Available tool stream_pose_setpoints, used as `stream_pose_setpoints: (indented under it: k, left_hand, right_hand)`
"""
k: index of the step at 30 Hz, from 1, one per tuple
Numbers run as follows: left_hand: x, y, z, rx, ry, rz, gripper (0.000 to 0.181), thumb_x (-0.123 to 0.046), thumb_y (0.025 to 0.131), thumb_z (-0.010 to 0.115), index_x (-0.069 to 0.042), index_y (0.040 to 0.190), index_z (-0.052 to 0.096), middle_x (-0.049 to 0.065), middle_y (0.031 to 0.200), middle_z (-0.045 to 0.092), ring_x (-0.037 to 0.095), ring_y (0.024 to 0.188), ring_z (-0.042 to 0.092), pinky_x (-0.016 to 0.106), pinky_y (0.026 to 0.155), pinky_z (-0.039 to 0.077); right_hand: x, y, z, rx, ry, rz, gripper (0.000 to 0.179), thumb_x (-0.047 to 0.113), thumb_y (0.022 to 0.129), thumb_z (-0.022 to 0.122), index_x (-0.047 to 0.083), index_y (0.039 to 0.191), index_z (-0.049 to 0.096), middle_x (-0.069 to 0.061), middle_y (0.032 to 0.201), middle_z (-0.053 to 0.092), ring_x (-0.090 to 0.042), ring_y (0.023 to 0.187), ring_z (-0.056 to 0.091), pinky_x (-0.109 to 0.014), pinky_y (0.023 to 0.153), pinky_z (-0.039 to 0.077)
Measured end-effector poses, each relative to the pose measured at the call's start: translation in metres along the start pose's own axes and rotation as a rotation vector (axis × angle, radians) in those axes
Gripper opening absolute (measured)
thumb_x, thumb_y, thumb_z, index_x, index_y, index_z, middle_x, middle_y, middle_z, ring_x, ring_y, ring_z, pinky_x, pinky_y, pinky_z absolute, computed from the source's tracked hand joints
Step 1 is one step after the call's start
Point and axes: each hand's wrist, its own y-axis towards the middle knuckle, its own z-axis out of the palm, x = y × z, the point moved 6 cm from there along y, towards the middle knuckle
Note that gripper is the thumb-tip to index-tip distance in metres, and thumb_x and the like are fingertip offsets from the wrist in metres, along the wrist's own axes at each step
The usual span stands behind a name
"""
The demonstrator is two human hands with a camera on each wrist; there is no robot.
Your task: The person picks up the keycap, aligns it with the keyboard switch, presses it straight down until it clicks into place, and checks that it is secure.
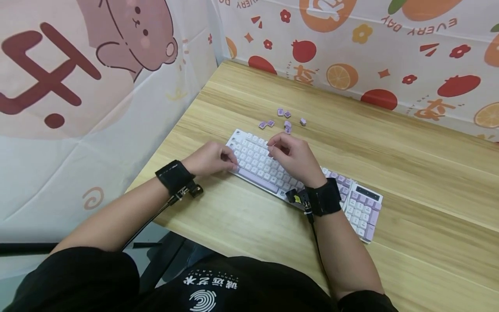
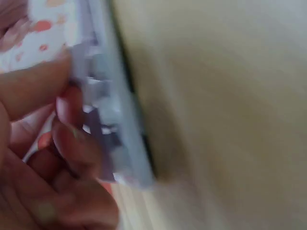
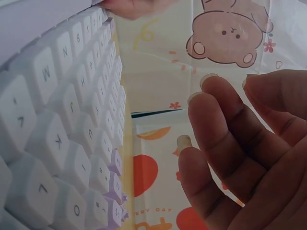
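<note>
Black shirt (image 1: 249, 277): nearest, along the head view's lower edge.
Keyboard (image 1: 259, 162): white and lavender, lying aslant on the wooden surface (image 1: 421, 173).
Left hand (image 1: 210, 158): fingers curled at the keyboard's left end; cannot tell through blur whether they grip anything.
Right hand (image 1: 297, 158): over the keyboard, fingers loosely bent, holding nothing.
Loose keycaps (image 1: 280, 112): lavender, scattered just beyond the keyboard.
</note>
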Motion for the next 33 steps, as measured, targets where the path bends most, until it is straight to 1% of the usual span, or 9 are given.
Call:
stream_pose_setpoints:
  k: [3, 6, 12, 16, 20, 23, 25, 27, 33]
  left_hand:
    - [0.005, 0.010, -0.005, 0.052, -0.021, -0.120, 0.032, -0.025, 0.074, 0.086, -0.009, 0.087, 0.061, 0.004, 0.077, 0.059, 0.018, 0.070, 0.053, 0.030, 0.064, 0.043]
    - [0.003, 0.016, -0.010, 0.103, 0.046, -0.176, 0.042, -0.029, 0.071, 0.089, -0.009, 0.081, 0.053, 0.004, 0.077, 0.051, 0.020, 0.071, 0.049, 0.031, 0.064, 0.040]
    - [0.001, 0.026, -0.012, 0.149, 0.193, -0.192, 0.047, -0.038, 0.070, 0.088, -0.013, 0.069, 0.049, 0.001, 0.070, 0.046, 0.019, 0.068, 0.048, 0.030, 0.061, 0.035]
    - [0.004, 0.026, -0.011, 0.150, 0.224, -0.205, 0.048, -0.042, 0.069, 0.088, -0.013, 0.067, 0.050, 0.001, 0.069, 0.048, 0.019, 0.067, 0.049, 0.030, 0.060, 0.034]
    - [0.005, 0.022, -0.010, 0.203, 0.226, -0.197, 0.043, -0.042, 0.072, 0.086, -0.013, 0.068, 0.054, 0.000, 0.070, 0.053, 0.018, 0.068, 0.051, 0.030, 0.062, 0.038]
    - [0.000, 0.022, -0.011, 0.244, 0.219, -0.170, 0.038, -0.040, 0.076, 0.083, -0.013, 0.070, 0.057, 0.000, 0.071, 0.056, 0.016, 0.067, 0.052, 0.029, 0.061, 0.040]
    - [-0.007, 0.026, -0.015, 0.237, 0.222, -0.142, 0.036, -0.039, 0.080, 0.080, -0.013, 0.071, 0.058, -0.001, 0.070, 0.056, 0.015, 0.065, 0.052, 0.028, 0.059, 0.041]
    - [-0.015, 0.032, -0.022, 0.202, 0.224, -0.114, 0.034, -0.038, 0.083, 0.077, -0.012, 0.071, 0.058, 0.000, 0.069, 0.057, 0.015, 0.063, 0.053, 0.028, 0.058, 0.042]
    - [-0.038, 0.062, -0.045, 0.055, 0.228, -0.073, 0.021, -0.026, 0.087, 0.075, -0.010, 0.084, 0.061, 0.004, 0.078, 0.058, 0.019, 0.072, 0.053, 0.032, 0.064, 0.042]
  right_hand:
    - [0.000, 0.000, 0.001, 0.004, 0.002, -0.009, 0.013, 0.013, 0.097, 0.060, 0.004, 0.104, 0.067, -0.008, 0.085, 0.069, -0.014, 0.071, 0.060, -0.030, 0.065, 0.049]
    - [-0.001, 0.000, 0.002, 0.009, 0.006, -0.017, 0.014, 0.014, 0.097, 0.060, 0.004, 0.104, 0.067, -0.011, 0.086, 0.070, -0.015, 0.071, 0.060, -0.031, 0.064, 0.048]
    - [0.000, 0.001, 0.000, 0.020, -0.019, -0.022, 0.014, 0.015, 0.097, 0.059, 0.006, 0.104, 0.067, -0.011, 0.086, 0.070, -0.015, 0.071, 0.059, -0.031, 0.065, 0.048]
    - [-0.001, 0.001, 0.002, 0.040, -0.026, -0.006, 0.014, 0.017, 0.098, 0.059, 0.007, 0.104, 0.067, -0.005, 0.086, 0.068, -0.016, 0.072, 0.057, -0.031, 0.067, 0.047]
    - [-0.005, -0.001, 0.010, 0.125, -0.050, 0.035, 0.015, 0.021, 0.098, 0.059, 0.009, 0.103, 0.068, -0.002, 0.082, 0.063, -0.017, 0.070, 0.053, -0.032, 0.067, 0.045]
    - [-0.012, -0.002, 0.019, 0.241, -0.117, 0.087, 0.016, 0.027, 0.098, 0.059, 0.015, 0.102, 0.068, -0.001, 0.079, 0.062, -0.016, 0.069, 0.053, -0.032, 0.066, 0.045]
    - [-0.016, -0.003, 0.025, 0.312, -0.172, 0.115, 0.017, 0.033, 0.098, 0.058, 0.019, 0.101, 0.068, 0.001, 0.080, 0.063, -0.015, 0.071, 0.055, -0.032, 0.067, 0.046]
    - [-0.019, -0.004, 0.028, 0.355, -0.204, 0.136, 0.017, 0.036, 0.097, 0.058, 0.022, 0.100, 0.067, 0.002, 0.083, 0.064, -0.014, 0.073, 0.057, -0.032, 0.068, 0.048]
    - [-0.021, -0.003, 0.025, 0.342, -0.210, 0.166, 0.018, 0.038, 0.097, 0.059, 0.023, 0.101, 0.067, 0.002, 0.082, 0.065, -0.016, 0.072, 0.058, -0.034, 0.067, 0.048]
